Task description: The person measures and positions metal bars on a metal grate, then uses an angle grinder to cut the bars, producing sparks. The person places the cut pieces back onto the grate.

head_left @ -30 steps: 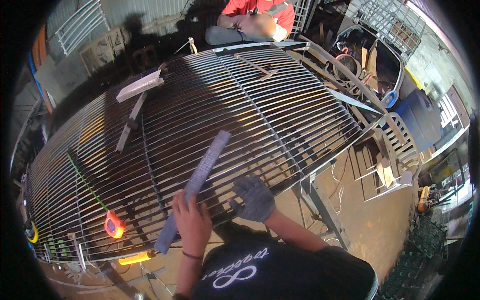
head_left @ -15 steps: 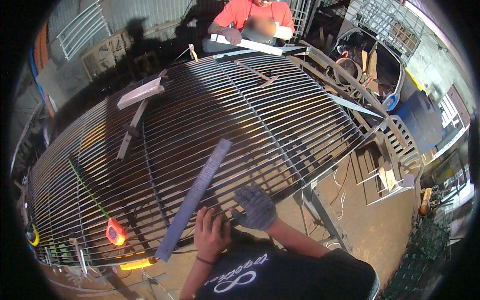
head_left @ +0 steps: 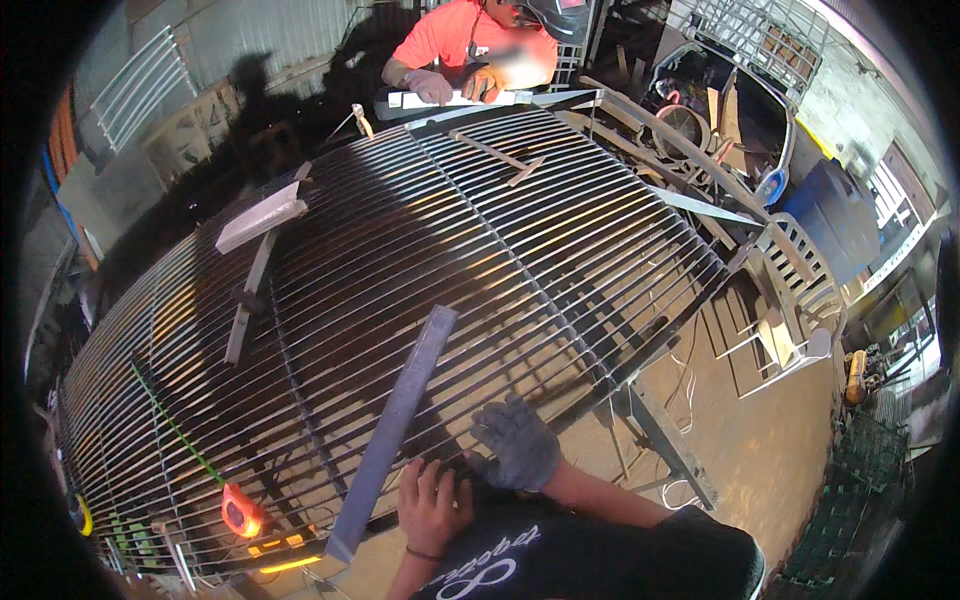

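A large metal grate [head_left: 545, 290] of thin parallel rods spreads before me. My bare left hand [head_left: 435, 505] rests at its near edge, fingers bent and slightly apart over the rods. Close on its right lies my right hand [head_left: 515, 440] in a dark grey glove, fingers stretched over the rods, thumb toward the left hand. Neither hand shows a held thing, though the space under the fingers is hidden. Just left of my left hand, a long flat grey metal bar [head_left: 395, 430] lies slantwise across the grate, apart from my fingers.
An orange tape measure [head_left: 242, 510] with its green blade drawn out lies at left. A T-shaped piece [head_left: 500, 158] and an angled metal piece [head_left: 262, 218] lie farther off. Across the grate, a person [head_left: 475, 55] holds a white bar [head_left: 450, 98]. A blue barrel [head_left: 832, 215] stands at right.
My view has shifted a little, and both hands stay by the grate's near edge. Across from me, the person has leaned forward, and a second gloved hand now shows on the white bar.
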Motion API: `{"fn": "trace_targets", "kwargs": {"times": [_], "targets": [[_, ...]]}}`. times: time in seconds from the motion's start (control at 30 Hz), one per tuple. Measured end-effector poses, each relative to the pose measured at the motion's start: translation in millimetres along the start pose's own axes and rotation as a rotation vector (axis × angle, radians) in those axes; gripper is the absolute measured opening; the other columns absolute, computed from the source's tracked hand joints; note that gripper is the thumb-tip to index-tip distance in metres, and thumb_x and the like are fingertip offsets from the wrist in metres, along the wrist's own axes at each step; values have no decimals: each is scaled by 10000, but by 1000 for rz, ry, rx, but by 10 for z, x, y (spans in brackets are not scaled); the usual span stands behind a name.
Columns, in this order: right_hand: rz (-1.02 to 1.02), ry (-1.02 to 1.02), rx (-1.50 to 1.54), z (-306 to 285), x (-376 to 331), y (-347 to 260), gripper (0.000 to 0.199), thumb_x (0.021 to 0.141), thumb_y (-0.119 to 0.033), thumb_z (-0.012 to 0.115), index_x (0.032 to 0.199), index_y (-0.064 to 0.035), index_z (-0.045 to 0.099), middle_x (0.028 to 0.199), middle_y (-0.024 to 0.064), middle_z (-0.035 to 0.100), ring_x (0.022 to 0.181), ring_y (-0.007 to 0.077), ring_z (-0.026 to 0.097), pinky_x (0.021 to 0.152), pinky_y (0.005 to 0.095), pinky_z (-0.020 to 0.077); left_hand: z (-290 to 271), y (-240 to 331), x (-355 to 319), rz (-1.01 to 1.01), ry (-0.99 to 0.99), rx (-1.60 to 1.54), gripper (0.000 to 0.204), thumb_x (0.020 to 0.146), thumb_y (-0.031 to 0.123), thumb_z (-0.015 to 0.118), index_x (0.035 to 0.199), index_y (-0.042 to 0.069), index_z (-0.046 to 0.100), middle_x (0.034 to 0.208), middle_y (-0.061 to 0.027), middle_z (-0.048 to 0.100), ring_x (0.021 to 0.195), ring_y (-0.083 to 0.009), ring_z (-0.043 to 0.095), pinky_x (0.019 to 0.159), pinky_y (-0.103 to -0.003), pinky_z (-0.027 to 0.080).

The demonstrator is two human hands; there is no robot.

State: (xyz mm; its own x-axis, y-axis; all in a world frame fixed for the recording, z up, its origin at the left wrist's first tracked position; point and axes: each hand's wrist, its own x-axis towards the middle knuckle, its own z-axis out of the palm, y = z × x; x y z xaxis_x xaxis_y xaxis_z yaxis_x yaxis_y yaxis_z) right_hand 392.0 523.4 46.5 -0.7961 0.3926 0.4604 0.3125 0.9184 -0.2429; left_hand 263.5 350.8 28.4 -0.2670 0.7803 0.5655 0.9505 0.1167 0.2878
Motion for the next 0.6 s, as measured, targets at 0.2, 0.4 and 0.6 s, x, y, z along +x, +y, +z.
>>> {"fn": "trace_targets", "kwargs": {"times": [0.2, 0.4, 0.6], "targets": [[25, -18, 33, 1, 31, -4, 352, 896, -435, 761, 1016, -106, 726, 1163, 103, 706, 1155, 297, 644, 1111, 507, 450, 70, -58, -65, 37, -9, 38, 253, 797, 191, 773, 1007, 70, 703, 1162, -125, 673, 1155, -409, 641, 946, -548, 544], [22, 32, 46, -7, 30, -19, 329, 865, -396, 797, 1015, -115, 716, 1170, 90, 704, 1162, 301, 642, 1122, 509, 451, -1, -45, -7, 49, -26, 27, 226, 839, 250, 770, 987, 82, 738, 1129, -114, 702, 1131, -387, 660, 952, -531, 555], [25, 23, 49, 46, -8, 1, 327, 852, -386, 809, 1017, -120, 715, 1176, 88, 707, 1169, 312, 643, 1134, 518, 446, -15, -31, -3, 55, -26, 57, 231, 847, 278, 762, 984, 91, 742, 1132, -111, 701, 1125, -380, 661, 958, -523, 554]]}}
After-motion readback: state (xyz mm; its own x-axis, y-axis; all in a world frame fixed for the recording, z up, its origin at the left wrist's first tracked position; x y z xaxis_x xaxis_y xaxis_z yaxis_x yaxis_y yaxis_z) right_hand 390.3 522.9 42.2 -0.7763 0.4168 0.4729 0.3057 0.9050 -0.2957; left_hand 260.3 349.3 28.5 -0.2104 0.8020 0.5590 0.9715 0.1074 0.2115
